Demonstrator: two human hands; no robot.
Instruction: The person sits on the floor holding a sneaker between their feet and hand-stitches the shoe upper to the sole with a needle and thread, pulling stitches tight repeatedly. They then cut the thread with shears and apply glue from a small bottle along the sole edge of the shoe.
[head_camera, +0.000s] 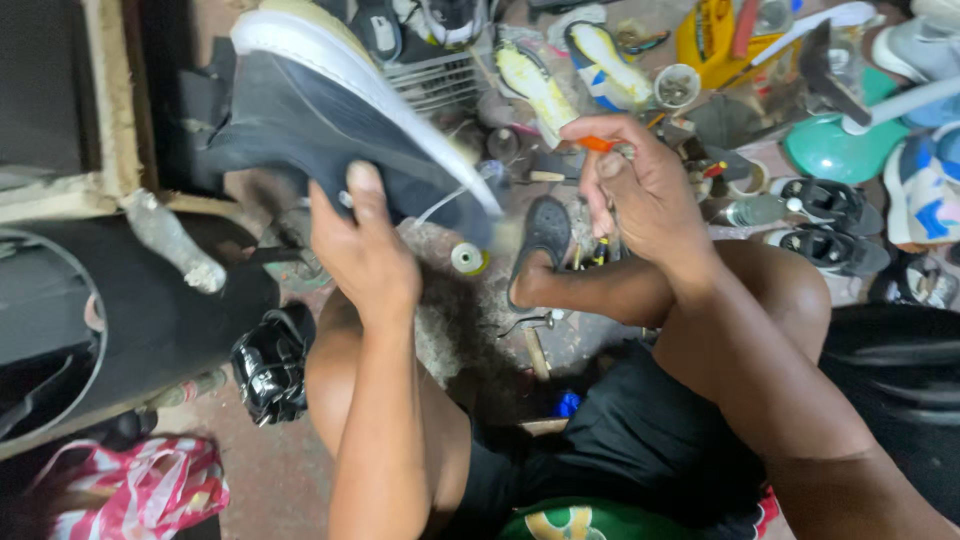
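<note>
Gripped dark navy fabric sneaker with white rubber sole (330, 110) in closed left hand (365, 250); pinched orange-handled tool (597, 144) in closed right hand (645, 190), right of sneaker.

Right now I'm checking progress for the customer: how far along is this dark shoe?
Done: can't tell. In hand: the left hand holds the dark shoe, white sole edge up; the right hand pinches an orange-handled tool, a pale thread hanging. Left: the tool isn't touching the shoe.
</note>
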